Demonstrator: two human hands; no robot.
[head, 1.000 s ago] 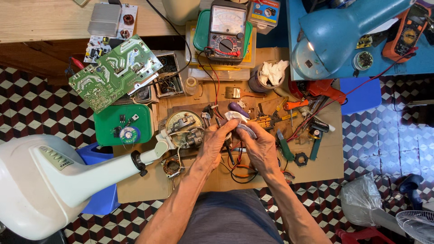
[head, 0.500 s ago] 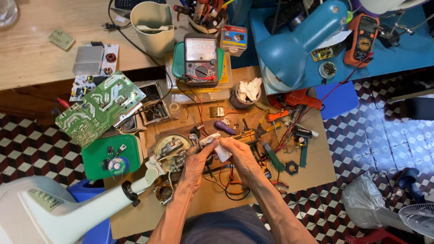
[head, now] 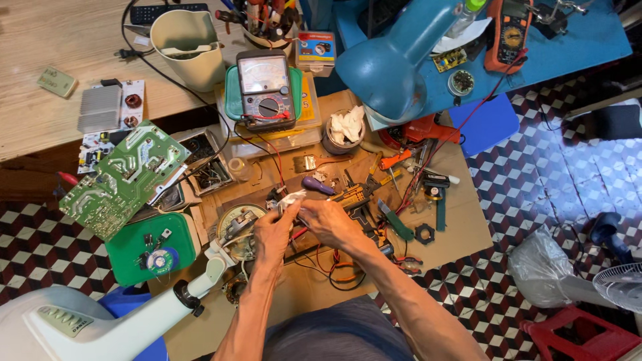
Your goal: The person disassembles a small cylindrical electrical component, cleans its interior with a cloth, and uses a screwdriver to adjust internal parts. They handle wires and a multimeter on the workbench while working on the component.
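Note:
Both hands meet over a brown cardboard work surface (head: 461, 220). My left hand (head: 275, 230) and my right hand (head: 326, 222) pinch a small white piece (head: 291, 198), perhaps tissue or a small part, held between the fingertips. Just left of them lies a round fan motor (head: 235, 224) with wires, joined to the white neck of a fan body (head: 120, 321). A purple-handled screwdriver (head: 317, 185) lies just beyond the fingers. Red and black wires (head: 338, 267) loop under my right wrist.
An analog multimeter (head: 266, 90) rests on a green case. A green circuit board (head: 124, 177), a green lid (head: 150, 247), a blue desk lamp (head: 394, 67), an orange multimeter (head: 509, 33), pliers, cutters and a beige jug (head: 187, 47) surround the mat. Checkered floor lies at the right.
The view has shifted so the bench sits lower in frame and more of the wooden table shows. My hands stay together on the small white piece, now slightly left.

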